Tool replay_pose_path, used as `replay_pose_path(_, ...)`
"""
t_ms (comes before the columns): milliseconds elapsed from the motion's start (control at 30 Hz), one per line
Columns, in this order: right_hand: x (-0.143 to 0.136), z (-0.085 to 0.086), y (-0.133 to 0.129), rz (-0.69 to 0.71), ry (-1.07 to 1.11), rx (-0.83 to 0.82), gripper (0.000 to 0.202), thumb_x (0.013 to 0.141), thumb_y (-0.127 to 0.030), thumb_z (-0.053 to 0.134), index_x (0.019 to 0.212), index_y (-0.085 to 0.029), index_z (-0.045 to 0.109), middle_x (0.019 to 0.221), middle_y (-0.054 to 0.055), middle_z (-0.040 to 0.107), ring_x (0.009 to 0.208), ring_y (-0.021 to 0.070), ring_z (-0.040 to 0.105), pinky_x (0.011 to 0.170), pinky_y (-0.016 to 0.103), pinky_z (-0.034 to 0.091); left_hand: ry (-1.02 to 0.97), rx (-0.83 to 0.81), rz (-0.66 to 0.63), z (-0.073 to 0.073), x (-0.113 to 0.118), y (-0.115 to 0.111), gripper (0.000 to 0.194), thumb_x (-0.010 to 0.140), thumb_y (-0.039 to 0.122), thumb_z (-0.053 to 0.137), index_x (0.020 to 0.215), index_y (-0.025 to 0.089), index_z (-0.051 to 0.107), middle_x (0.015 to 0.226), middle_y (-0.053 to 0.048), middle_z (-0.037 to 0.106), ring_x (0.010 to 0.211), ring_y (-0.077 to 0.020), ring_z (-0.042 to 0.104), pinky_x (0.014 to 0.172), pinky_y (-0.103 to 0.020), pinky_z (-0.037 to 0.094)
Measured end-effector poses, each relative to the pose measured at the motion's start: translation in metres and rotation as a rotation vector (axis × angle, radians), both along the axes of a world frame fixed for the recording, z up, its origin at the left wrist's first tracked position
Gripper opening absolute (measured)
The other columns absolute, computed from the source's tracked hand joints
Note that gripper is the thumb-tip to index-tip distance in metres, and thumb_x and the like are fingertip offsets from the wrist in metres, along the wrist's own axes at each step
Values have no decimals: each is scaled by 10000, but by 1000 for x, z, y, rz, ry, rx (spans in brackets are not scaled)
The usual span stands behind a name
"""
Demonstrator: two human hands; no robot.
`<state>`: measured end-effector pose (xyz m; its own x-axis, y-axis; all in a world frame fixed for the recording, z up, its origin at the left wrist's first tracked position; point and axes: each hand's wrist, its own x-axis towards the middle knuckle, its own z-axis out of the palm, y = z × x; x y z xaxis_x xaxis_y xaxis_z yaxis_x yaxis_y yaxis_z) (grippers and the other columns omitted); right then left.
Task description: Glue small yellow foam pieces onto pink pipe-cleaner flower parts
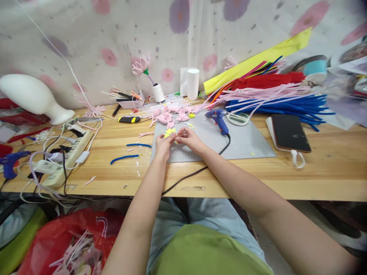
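Observation:
My left hand and my right hand meet above the left part of a grey cutting mat. The fingers of both are pinched together at one small thing between them, too small to make out. Yellow pieces lie just behind my left fingertips. Pink petal shapes are heaped beyond my hands at the mat's back edge. To the right, a blue glue gun rests on the mat beside scissors with pale handles.
Blue, pink and red pipe cleaners pile up at the back right, near a dark phone. A power strip and white foam head stand left. The glue gun's black cord crosses the front edge under my right forearm.

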<state>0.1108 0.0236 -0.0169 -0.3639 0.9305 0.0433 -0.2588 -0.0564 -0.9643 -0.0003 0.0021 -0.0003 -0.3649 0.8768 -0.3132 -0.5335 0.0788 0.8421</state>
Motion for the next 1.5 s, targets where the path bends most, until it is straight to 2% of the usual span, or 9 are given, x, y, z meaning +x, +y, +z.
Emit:
replay_pose_path(133,1,0,0,-21,-11,11,373,542,-311,747,748,-204,456,580,-67,589,549,88,545,597,251,432,6,26,-21,2,0,-1,439,679,43,699,997,161,421,672,3,656,621,-106,651,738,-239,508)
replay_pose_path(300,5,1,1,-56,-32,41,341,568,-313,728,742,-206,455,588,-64,573,564,91,544,607,260,435,47,58,-115,4,0,-3,242,799,259,625,964,155,481,700,-37,681,688,-114,672,709,-224,498)
replay_pose_path(600,10,1,5,-28,-121,125,352,552,-290,704,778,-210,447,669,-55,580,632,102,556,626,260,424,156,44,-143,-1,-8,-3,469,621,52,706,1006,143,452,688,-23,676,625,-104,645,649,-211,456)
replay_pose_path(833,12,2,3,34,-182,196,325,563,-277,680,788,-200,459,688,-49,570,644,103,553,649,268,425,119,20,-180,0,-12,-3,541,558,62,740,1006,146,449,673,-4,651,594,-99,616,644,-227,456)
replay_pose_path(1067,16,13,3,-33,-307,224,261,612,-247,643,804,-199,473,735,-26,590,683,115,564,680,279,449,124,9,-60,-3,-12,1,512,571,69,734,986,164,450,704,-6,635,660,-111,622,682,-235,453)
replay_pose_path(1200,47,40,4,72,-527,242,116,663,-153,558,774,-186,544,753,1,612,672,116,562,639,259,453,121,41,55,-3,-14,3,482,598,58,719,978,179,449,718,6,628,669,-89,621,711,-226,455)
replay_pose_path(1333,102,67,4,244,-778,228,106,685,-90,488,679,-181,544,652,-20,557,598,98,556,618,230,440,106,76,100,-5,-15,5,487,614,61,713,993,191,438,729,13,625,695,-82,624,738,-225,460)
replay_pose_path(1433,143,73,9,97,-906,168,119,724,-83,453,689,-180,511,614,-26,518,544,87,513,577,215,416,106,82,111,-6,-15,6,498,605,66,724,992,195,438,732,17,620,690,-79,622,741,-225,461)
replay_pose_path(1500,167,71,18,-144,-967,115,172,741,-53,403,783,-171,521,633,-18,527,509,72,465,564,209,396,106,75,125,-7,-15,7,497,600,67,727,983,194,437,733,13,622,691,-82,622,746,-228,462)
